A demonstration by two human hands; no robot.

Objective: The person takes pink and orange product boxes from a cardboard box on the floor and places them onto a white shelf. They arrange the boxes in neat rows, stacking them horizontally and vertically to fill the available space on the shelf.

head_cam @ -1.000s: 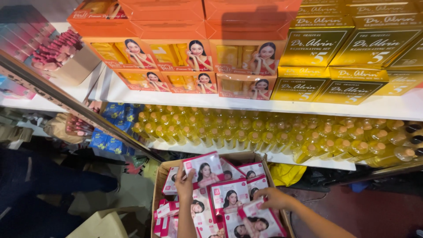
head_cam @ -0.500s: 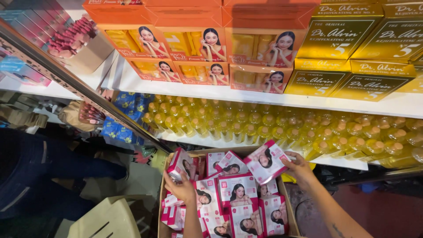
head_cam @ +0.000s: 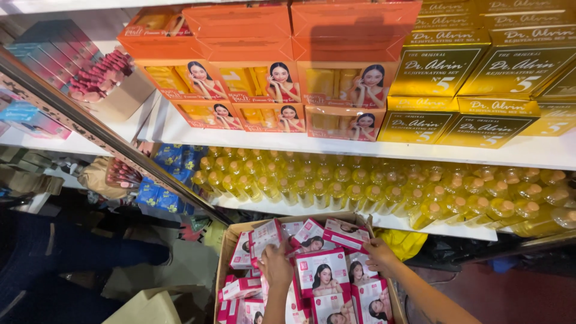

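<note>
Small pink-and-white cardboard product boxes filled an open brown cardboard carton below the white shelf. The left hand gripped one box; the right hand pinched another box.

Pink-and-white portrait boxes in brown carton, orange boxes, gold boxes, yellow bottles, white shelf

Directly below you sits an open brown cardboard carton filled with small pink-and-white boxes. Your left hand rests on the boxes toward its left side, your right hand toward its back right. Behind the carton, a lower shelf carries rows of clear yellow bottles. On the white shelf above, stacked orange cartons stand left of gold cartons
</note>
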